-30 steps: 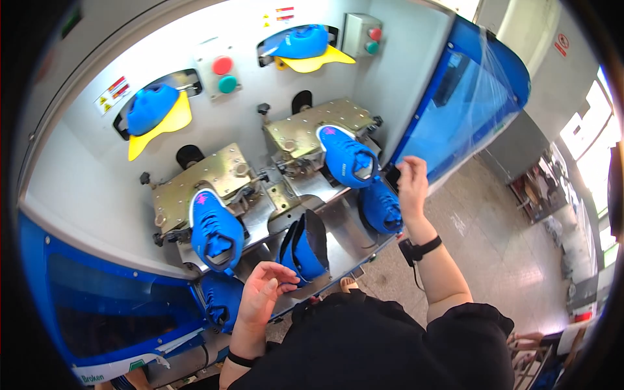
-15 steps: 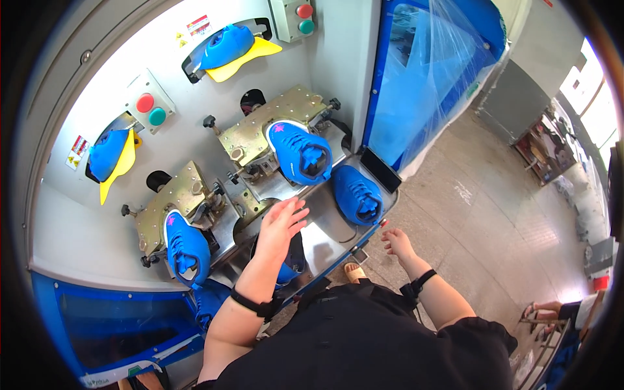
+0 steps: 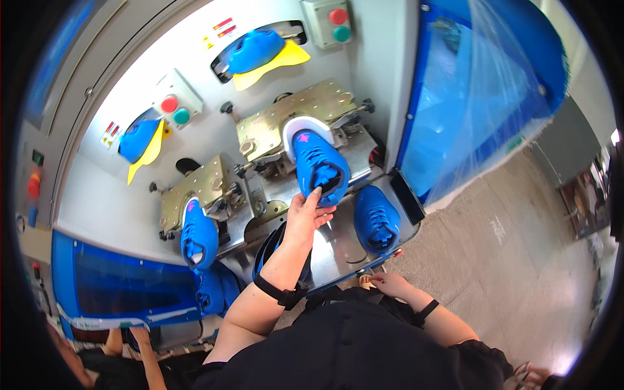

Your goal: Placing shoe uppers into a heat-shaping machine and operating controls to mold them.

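Observation:
My left hand [image 3: 307,218] grips the heel of a blue lace-up shoe [image 3: 320,162], the thumb at the collar opening and the fingers beneath. The toe of that shoe, with a small pink mark, points at a white curved pad [image 3: 307,123] on the right brass-coloured clamp plate [image 3: 266,127]. Near my waist, my right hand [image 3: 391,286] hangs with loosely bent fingers and nothing visible in it. A second blue shoe [image 3: 199,237] sits toe-first at the left clamp plate [image 3: 195,188]. To the right, another blue shoe [image 3: 377,221] stands on the metal ledge [image 3: 338,253].
Blue shoe uppers with yellow flaps [image 3: 257,55] sit in wall openings above. Red and green button boxes [image 3: 179,104] are mounted beside them. A dark shoe lies partly behind my left forearm. Another blue shoe [image 3: 214,289] is lower left. A co-worker's arms [image 3: 146,357] show at bottom left.
My left hand has moved up and right from above the ledge and closed on the shoe's heel. My right hand has drawn in toward my waist. The whole view has shifted.

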The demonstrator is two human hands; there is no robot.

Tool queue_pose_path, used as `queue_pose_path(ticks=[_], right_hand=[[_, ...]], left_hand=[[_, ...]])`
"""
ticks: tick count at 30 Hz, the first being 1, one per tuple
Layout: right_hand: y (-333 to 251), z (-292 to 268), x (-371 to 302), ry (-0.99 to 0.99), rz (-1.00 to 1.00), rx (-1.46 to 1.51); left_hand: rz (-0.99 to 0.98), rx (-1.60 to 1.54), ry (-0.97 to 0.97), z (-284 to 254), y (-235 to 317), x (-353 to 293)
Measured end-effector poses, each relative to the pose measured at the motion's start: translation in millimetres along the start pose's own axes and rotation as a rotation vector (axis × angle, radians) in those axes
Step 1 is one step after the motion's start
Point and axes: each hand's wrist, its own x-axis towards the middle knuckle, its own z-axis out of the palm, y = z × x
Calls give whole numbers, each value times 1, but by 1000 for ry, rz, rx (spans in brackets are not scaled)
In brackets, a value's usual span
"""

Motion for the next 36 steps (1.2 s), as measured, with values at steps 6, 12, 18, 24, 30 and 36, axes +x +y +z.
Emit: queue_pose_path(ticks=[6, 12, 18, 24, 30, 36], right_hand=[[-79, -47, -3, -158, -339, -131], [-146, -75, 3, -170, -586, 62], [-171, -32, 20, -328, -522, 15], [-218, 38, 26, -642, -512, 7], [-302, 121, 19, -694, -775, -129], [-357, 90, 14, -119, -1069, 79]], left_hand=[[-267, -252, -138, -18, 30, -28], [26, -126, -204, -97, 35, -121], [1, 187, 267, -228, 29, -284], [96, -50, 684, -316, 10, -336], [-198, 277, 806, -381, -13, -246], [-61, 1228, 1113, -357, -16, -262]])
